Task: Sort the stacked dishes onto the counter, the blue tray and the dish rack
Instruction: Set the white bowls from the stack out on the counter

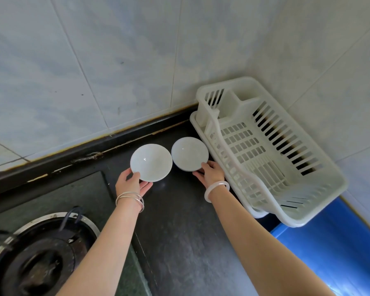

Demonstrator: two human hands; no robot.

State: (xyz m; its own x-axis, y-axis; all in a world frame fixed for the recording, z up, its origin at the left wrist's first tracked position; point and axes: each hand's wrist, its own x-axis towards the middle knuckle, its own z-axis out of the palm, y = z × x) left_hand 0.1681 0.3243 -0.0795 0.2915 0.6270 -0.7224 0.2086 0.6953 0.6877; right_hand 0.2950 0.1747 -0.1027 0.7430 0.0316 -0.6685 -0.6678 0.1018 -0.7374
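Observation:
Two white bowls are side by side over the dark counter (179, 221) near the back wall. My left hand (131, 183) grips the near rim of the left bowl (151, 162), thumb on top and fingers under it. My right hand (210, 174) holds the near edge of the right bowl (190, 153), which is right beside the dish rack. The white plastic dish rack (271, 146) stands in the corner at the right with nothing in it. A blue tray (333, 242) lies at the lower right, partly under the rack's near end.
A gas stove burner (39, 257) with a metal ring sits at the lower left, set in a dark cooktop. Tiled walls close the counter at the back and right. Bracelets are on both wrists.

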